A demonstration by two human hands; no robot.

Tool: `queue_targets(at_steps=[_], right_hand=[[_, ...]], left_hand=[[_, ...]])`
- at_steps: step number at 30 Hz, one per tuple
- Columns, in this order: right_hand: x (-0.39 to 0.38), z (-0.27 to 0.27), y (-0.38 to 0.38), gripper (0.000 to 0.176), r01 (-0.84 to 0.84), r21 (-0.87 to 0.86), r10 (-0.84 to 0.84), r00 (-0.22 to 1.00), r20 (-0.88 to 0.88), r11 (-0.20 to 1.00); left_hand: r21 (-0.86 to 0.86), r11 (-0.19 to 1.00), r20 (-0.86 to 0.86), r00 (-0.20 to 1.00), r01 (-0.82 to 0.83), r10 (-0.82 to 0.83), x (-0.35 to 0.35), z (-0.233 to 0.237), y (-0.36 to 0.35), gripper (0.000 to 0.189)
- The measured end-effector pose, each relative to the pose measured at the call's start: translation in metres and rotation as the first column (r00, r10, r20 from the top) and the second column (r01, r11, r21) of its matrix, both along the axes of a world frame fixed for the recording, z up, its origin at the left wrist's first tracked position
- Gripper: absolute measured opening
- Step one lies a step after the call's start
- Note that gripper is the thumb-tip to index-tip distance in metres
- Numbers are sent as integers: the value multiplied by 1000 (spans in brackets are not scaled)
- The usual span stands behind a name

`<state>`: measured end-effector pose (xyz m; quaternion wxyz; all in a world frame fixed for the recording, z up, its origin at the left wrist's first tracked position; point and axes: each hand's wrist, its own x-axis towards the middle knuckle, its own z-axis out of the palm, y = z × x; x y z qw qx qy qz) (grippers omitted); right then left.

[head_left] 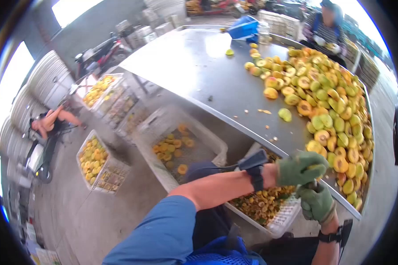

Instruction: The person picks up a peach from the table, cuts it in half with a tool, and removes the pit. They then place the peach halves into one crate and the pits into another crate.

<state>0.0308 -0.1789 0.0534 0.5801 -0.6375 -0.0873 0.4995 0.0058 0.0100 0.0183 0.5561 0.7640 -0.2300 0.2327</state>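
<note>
My left hand (303,168), in a green glove, is closed around a peach (316,167), of which only a yellow-green bit shows. Just below it, my right hand (316,202), also gloved in green, is closed in a fist. Something small and dark sticks up from its top, too hidden to name. Both hands are close together over the near edge of the metal table (185,66). A large heap of peaches (336,104), many halved, covers the table's right side. Under my hands, a white crate (287,221) holds pits and scraps (261,205).
Left of my knees, a white crate (152,161) holds some peach halves. Farther left stand more filled crates (112,180). A blue container (244,27) lies at the table's far end, where another person (325,28) in gloves works. Another person (53,121) sits at the left.
</note>
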Motion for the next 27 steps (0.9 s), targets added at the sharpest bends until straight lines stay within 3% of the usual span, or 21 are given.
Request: queue_targets(at_steps=[1, 3, 4, 7, 10, 13, 14, 17, 20, 23, 27], right_hand=[[3, 4, -6, 15, 10, 32, -8, 997, -81, 999], [7, 17, -10, 16, -152, -63, 155, 987, 45, 986], [10, 13, -14, 17, -220, 19, 219, 975, 40, 975], [17, 7, -22, 18, -283, 85, 295, 938, -184, 955], [11, 26, -21, 21, -301, -32, 301, 953, -24, 953], [7, 10, -20, 19, -201, -49, 206, 969, 135, 978], [4, 11, -21, 16, -132, 12, 131, 988, 78, 991], [1, -7, -21, 12, -39, 57, 30, 987, 156, 998], [1, 7, -24, 11, -97, -87, 113, 974, 198, 991], [7, 17, -36, 12, -211, 5, 210, 976, 54, 978], [6, -3, -37, 22, -217, 255, 195, 975, 107, 942]], left_hand=[[25, 1000, 50, 999, -12, 11, 0, 0, 0, 24], [58, 998, 42, 999, 23, -26, 4, -5, 1, 25], [60, 995, -21, 997, 78, -77, 2, -3, 2, 26], [112, 981, -104, 984, 158, -147, 0, 9, 7, 28], [35, 982, -235, 956, 187, -174, 3, 8, 3, 29], [18, 988, -208, 967, 155, -148, 6, 5, -5, 31], [-3, 991, -255, 958, 135, -131, 6, 5, -7, 32], [-49, 994, -337, 935, 101, -112, 6, 7, -16, 34], [-99, 989, -343, 929, 112, -140, 4, 5, -19, 34], [-164, 979, -368, 914, 119, -173, 1, 7, -22, 31], [-180, 979, -269, 952, 99, -146, 0, -1, -27, 32]])
